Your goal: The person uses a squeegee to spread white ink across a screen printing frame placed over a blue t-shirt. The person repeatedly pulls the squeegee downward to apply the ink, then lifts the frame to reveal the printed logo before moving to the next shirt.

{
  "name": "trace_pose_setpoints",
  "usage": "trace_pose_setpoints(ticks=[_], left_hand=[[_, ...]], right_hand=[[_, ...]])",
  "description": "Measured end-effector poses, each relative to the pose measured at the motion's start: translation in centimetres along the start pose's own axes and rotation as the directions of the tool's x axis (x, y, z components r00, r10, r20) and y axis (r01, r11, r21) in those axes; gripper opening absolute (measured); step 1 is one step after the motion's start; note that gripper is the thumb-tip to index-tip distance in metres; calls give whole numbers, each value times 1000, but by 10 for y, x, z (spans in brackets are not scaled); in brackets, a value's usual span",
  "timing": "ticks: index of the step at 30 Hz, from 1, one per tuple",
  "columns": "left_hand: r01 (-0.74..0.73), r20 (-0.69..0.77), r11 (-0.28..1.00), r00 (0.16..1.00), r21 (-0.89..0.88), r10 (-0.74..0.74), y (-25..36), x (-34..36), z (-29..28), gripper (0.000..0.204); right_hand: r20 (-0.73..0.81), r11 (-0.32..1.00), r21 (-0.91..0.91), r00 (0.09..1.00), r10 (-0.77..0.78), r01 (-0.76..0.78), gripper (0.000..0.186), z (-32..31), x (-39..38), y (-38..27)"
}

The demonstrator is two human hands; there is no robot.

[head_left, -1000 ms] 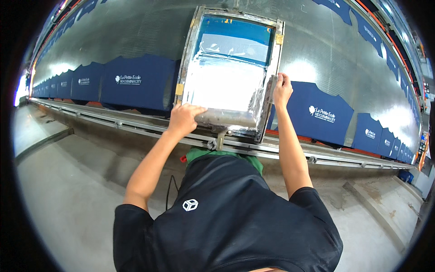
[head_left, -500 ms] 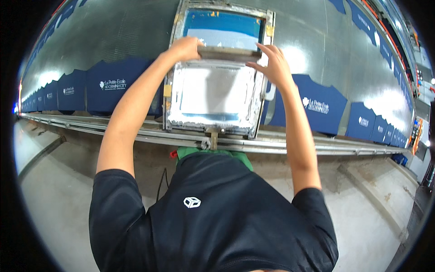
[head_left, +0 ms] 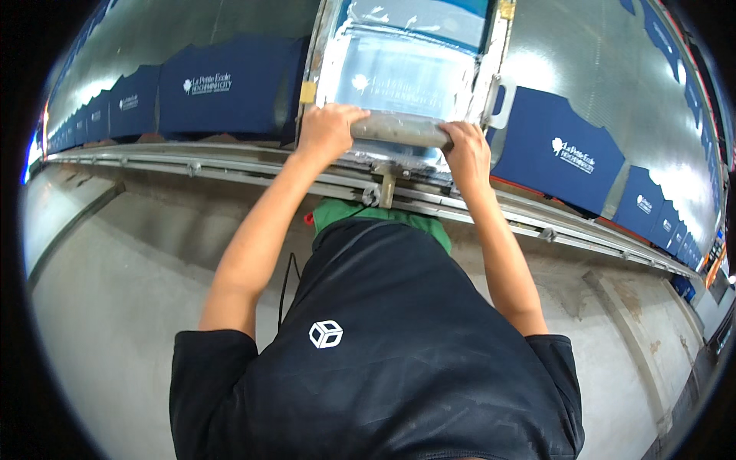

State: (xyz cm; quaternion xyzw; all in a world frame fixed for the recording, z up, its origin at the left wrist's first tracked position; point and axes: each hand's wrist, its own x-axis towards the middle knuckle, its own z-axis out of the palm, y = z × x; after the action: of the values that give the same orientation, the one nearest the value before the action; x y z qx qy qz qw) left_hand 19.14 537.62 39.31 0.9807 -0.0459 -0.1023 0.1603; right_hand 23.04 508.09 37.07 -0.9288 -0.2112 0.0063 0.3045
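Two bare hands grip a grey squeegee bar [head_left: 402, 129], one closed on each end of it. The bar lies across the near part of a metal-edged screen frame [head_left: 497, 50], inside its side rails and over the mesh. The left hand [head_left: 326, 134] clasps the bar's left end beside the frame's left rail, thumb along the bar; the right hand [head_left: 468, 153] is wrapped around the other end, by the frame's right rail.

Beyond the bar, within the frame, the mesh [head_left: 414, 57] shows a pale, glossy window with white lettering and a leaf shape visible in it — and white smears along its far edge. A patch of yellow tape [head_left: 309, 92] sits on the frame's left rail, and a white handle-like loop [head_left: 504, 102] stands just outside the right one.

Left of the frame, a dark blue cloth piece [head_left: 261, 84] with a white print lies on a grey table [head_left: 567, 42]; right of the frame lies another blue piece [head_left: 560, 126]. On the frame's near side are a bracket [head_left: 389, 188] and a long metal rail [head_left: 257, 165].
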Motion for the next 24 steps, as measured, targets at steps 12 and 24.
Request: trace_pose_setpoints(ticks=[12, 24], left_hand=[[128, 536, 991, 834, 43, -131, 1, 55, -75, 50], [29, 256, 991, 965, 133, -63, -17, 74, -22, 40]], right_hand=[[381, 988, -11, 913, 144, -152, 16, -52, 49, -8], [214, 963, -29, 939, 270, -270, 18, -2, 55, 18]])
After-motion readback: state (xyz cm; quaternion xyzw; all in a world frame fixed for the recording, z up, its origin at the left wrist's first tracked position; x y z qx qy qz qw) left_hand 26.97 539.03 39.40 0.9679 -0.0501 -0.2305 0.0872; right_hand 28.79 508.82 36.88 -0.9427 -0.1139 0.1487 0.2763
